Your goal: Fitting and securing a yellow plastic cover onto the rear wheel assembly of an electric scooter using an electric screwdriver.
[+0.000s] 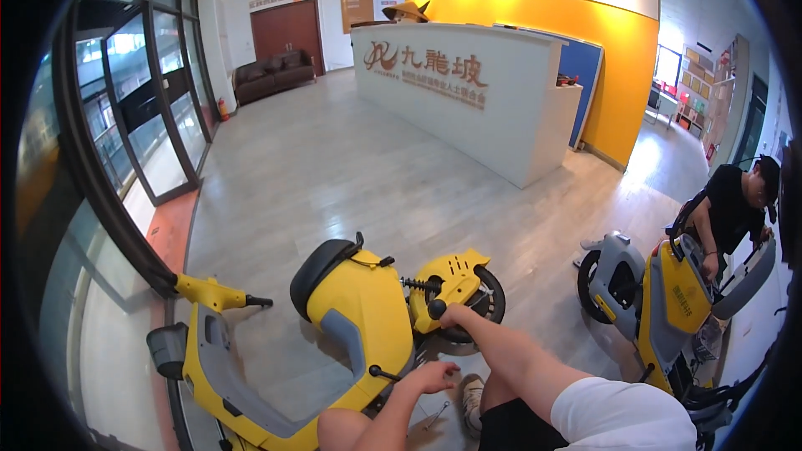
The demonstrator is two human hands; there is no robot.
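A yellow and grey electric scooter (355, 317) with a black seat (322, 276) stands beside me, its front to the left. My right hand (455, 317) is at its rear end, closed against a round black part (437, 309) below the yellow rear wheel cover (451, 280); what its fingers grip is hidden. Lower down, my left hand (433, 377) reaches along the scooter's near side with its fingers apart and nothing in them. Close to its wrist a black lever or peg (384, 373) sticks out of the body. On the floor below lies a thin metal tool (436, 416).
At the right, another person (727, 209) in black bends over a second yellow and grey scooter (668, 301), hands on its panels. A white reception counter (451, 92) stands ahead. Glass doors (150, 92) line the left. A dark sofa (274, 73) and a fire extinguisher (223, 108) are farther back.
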